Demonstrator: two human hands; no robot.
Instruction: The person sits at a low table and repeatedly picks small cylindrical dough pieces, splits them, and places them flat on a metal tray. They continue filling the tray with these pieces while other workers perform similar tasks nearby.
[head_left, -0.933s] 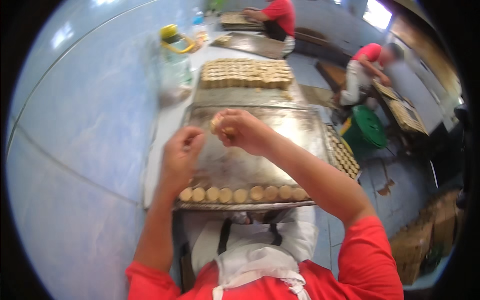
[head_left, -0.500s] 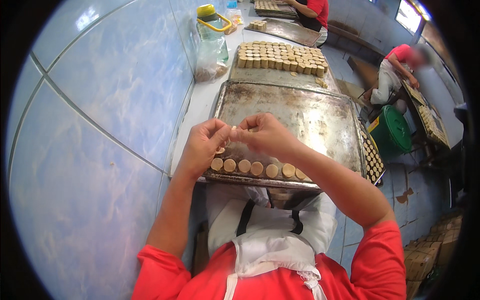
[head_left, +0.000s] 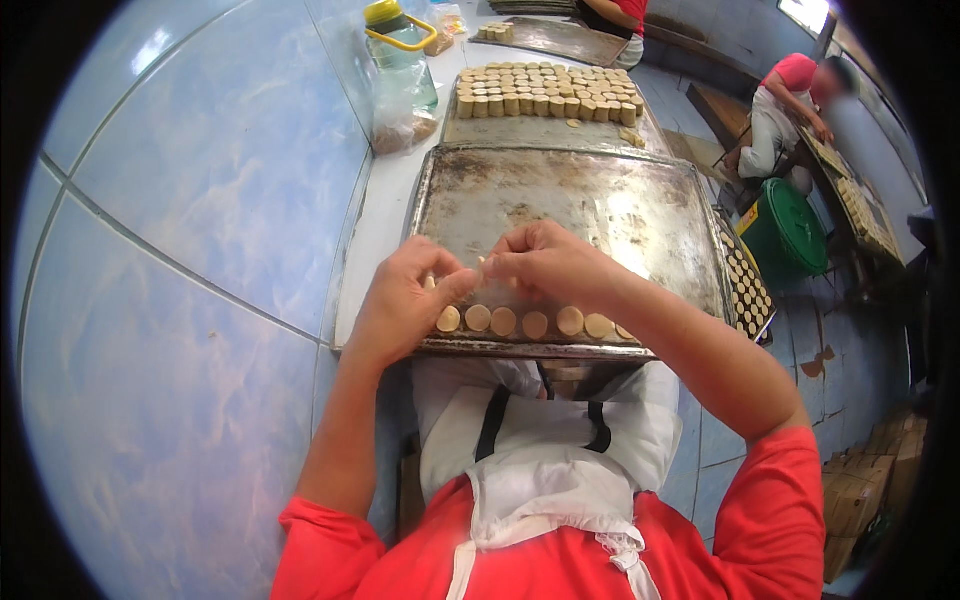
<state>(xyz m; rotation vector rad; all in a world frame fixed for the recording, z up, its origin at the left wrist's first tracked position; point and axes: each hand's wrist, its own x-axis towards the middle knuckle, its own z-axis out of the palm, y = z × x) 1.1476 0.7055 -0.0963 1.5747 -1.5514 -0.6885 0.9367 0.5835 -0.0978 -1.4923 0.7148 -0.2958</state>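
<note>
Both my hands work close together over the near left part of a worn metal baking tray. My right hand is closed in a pinch on a small pale dough piece, mostly hidden by the fingertips. My left hand has its fingers curled and its thumb reaching toward that pinch; what it grips is hidden. Another pale bit shows between its thumb and fingers; I cannot tell whether it is held or lies on the tray. Flat dough rounds line the tray's near edge.
Behind, another tray carries many stubby dough cylinders. A yellow-lidded jug and a plastic bag stand by the tiled wall. On the right are a tray of rounds, a green lidded bin and a seated co-worker.
The view has shifted a little. My hands have moved slightly right and nearer over the tray, and my left hand now covers the leftmost round of the near row.
</note>
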